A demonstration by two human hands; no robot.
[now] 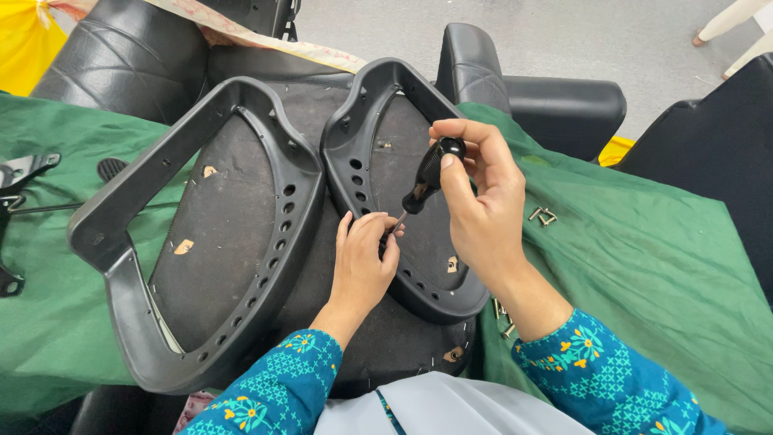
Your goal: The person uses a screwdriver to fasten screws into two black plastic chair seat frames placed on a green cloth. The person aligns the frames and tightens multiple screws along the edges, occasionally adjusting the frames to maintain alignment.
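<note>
Screwdriver (427, 179) work is under way on the right-hand one of two black plastic armrest frames (378, 105), both lying on the dark underside of a chair seat (233, 234). The person's right hand (483, 201) has its grip closed around the black handle of the screwdriver, tilted so the shaft points down and left toward the frame's inner edge. The left hand (364, 258) rests on that edge with its fingers pinched shut at the tip of the shaft, seemingly steadying the tip or a screw — which of the two cannot be told, as the fingers hide it.

Judged from this view, the fastening is in its early or middle part: the left-hand frame (145, 266) lies loose with its row of holes empty, and the holes showing along the right-hand frame also look unfilled. Several metal screws (543, 215) lie on the green cloth (644, 266) to the right — more (503, 318) sit near the right wrist.
</note>
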